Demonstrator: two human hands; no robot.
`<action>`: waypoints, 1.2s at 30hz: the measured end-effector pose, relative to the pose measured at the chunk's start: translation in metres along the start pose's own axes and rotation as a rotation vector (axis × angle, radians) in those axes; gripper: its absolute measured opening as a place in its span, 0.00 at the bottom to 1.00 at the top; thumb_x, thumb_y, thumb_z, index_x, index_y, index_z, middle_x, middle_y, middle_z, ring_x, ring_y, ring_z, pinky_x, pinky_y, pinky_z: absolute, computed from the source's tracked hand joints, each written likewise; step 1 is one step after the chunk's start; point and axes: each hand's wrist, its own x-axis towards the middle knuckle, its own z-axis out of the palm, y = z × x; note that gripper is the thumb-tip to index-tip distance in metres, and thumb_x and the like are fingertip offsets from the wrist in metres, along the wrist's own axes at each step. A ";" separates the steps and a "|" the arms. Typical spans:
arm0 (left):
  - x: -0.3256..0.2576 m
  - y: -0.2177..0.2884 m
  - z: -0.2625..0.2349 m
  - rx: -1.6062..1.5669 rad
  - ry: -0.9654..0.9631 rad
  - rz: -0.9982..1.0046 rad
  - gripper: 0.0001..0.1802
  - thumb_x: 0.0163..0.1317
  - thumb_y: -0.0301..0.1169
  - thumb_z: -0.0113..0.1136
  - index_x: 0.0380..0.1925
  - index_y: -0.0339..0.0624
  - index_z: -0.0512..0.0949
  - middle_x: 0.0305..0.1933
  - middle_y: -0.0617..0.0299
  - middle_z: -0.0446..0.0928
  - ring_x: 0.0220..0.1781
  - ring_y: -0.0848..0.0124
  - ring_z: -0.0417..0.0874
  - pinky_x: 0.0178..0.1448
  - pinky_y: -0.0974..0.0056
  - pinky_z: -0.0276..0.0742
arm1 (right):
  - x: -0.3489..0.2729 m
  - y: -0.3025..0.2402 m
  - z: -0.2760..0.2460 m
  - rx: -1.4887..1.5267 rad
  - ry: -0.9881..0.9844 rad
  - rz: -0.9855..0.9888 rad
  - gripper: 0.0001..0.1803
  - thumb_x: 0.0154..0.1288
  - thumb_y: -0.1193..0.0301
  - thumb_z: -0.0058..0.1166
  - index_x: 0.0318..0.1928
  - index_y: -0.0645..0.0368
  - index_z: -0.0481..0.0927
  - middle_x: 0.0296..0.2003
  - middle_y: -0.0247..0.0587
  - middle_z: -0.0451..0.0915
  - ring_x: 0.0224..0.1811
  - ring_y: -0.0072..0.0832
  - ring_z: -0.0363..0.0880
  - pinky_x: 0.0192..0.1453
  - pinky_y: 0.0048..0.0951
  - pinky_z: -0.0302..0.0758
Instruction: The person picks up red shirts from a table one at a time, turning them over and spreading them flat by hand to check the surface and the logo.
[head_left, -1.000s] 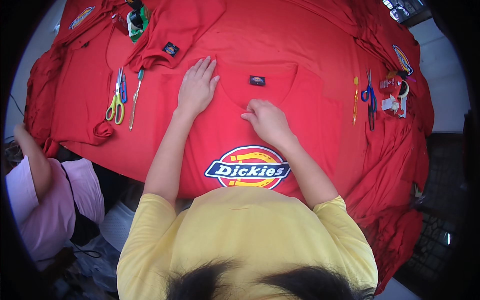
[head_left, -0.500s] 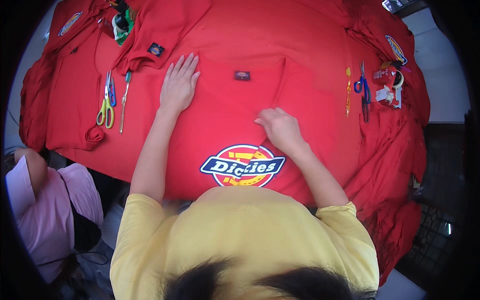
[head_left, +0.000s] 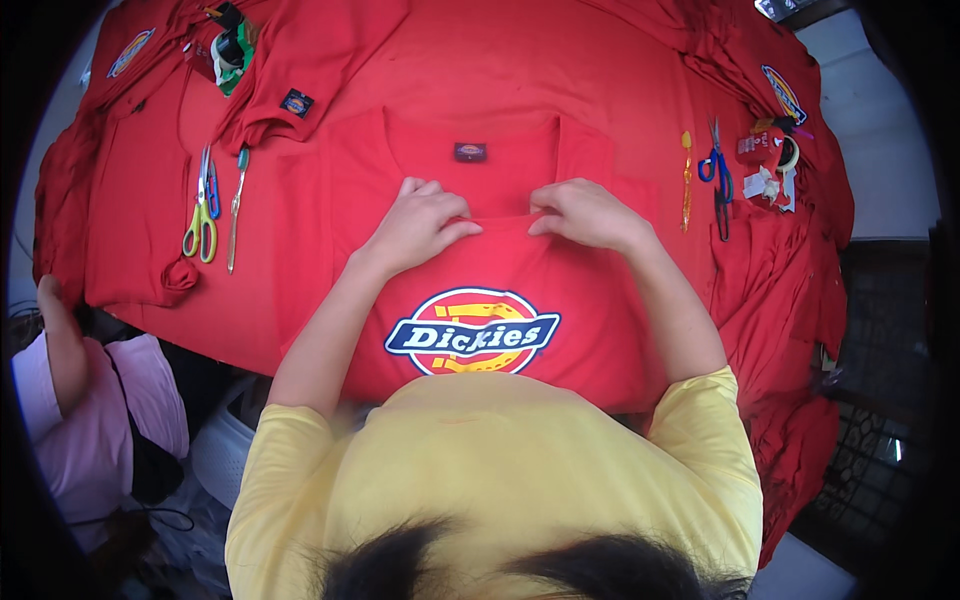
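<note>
Hands, left (head_left: 420, 222) and right (head_left: 583, 213), each pinch a fold of the red T-shirt (head_left: 500, 270) just below its neck label (head_left: 470, 152).

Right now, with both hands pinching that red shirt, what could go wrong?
The fold edge between the left hand and right hand might go crooked on the red shirt, leaving the round badge off-centre. Loose red cloth lies all around, so a layer underneath could drag along. The blue scissors lie close enough to snag cloth.
</note>
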 end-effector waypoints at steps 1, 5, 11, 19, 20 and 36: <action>-0.002 -0.004 -0.002 0.019 0.007 -0.028 0.12 0.59 0.40 0.65 0.28 0.43 0.80 0.29 0.62 0.78 0.38 0.65 0.74 0.53 0.60 0.64 | -0.003 0.007 0.001 0.033 0.011 -0.007 0.12 0.60 0.64 0.60 0.36 0.61 0.79 0.34 0.47 0.80 0.42 0.44 0.77 0.46 0.41 0.72; -0.007 -0.008 0.008 0.038 0.058 -0.074 0.13 0.59 0.40 0.66 0.26 0.42 0.78 0.27 0.60 0.77 0.35 0.65 0.73 0.51 0.60 0.63 | -0.023 0.027 0.015 0.115 0.032 0.016 0.14 0.63 0.64 0.58 0.35 0.64 0.76 0.33 0.49 0.79 0.40 0.46 0.77 0.45 0.41 0.72; -0.007 -0.007 0.010 0.158 0.096 -0.073 0.16 0.60 0.43 0.64 0.26 0.41 0.79 0.28 0.59 0.79 0.36 0.64 0.75 0.52 0.58 0.65 | -0.027 0.034 0.025 0.115 0.143 -0.042 0.11 0.61 0.67 0.60 0.34 0.64 0.77 0.33 0.47 0.78 0.40 0.44 0.77 0.46 0.38 0.72; 0.021 -0.066 -0.044 0.447 0.657 -0.308 0.13 0.65 0.40 0.58 0.43 0.44 0.77 0.50 0.56 0.76 0.52 0.53 0.73 0.55 0.52 0.66 | 0.031 0.076 0.006 0.183 0.835 0.043 0.12 0.66 0.63 0.55 0.43 0.57 0.82 0.39 0.46 0.79 0.47 0.42 0.78 0.52 0.38 0.74; 0.022 -0.089 -0.045 0.575 0.596 -0.377 0.13 0.66 0.40 0.58 0.45 0.44 0.76 0.53 0.57 0.75 0.55 0.55 0.71 0.58 0.50 0.64 | 0.044 0.078 0.010 0.126 0.843 0.091 0.12 0.67 0.63 0.55 0.43 0.57 0.81 0.39 0.46 0.78 0.47 0.43 0.78 0.52 0.39 0.75; 0.032 -0.129 -0.076 0.311 0.470 -0.236 0.18 0.56 0.44 0.67 0.34 0.42 0.75 0.33 0.61 0.78 0.32 0.63 0.81 0.35 0.60 0.75 | 0.076 0.104 0.015 -0.345 1.054 0.461 0.14 0.67 0.60 0.54 0.36 0.59 0.76 0.35 0.45 0.75 0.40 0.43 0.77 0.44 0.44 0.71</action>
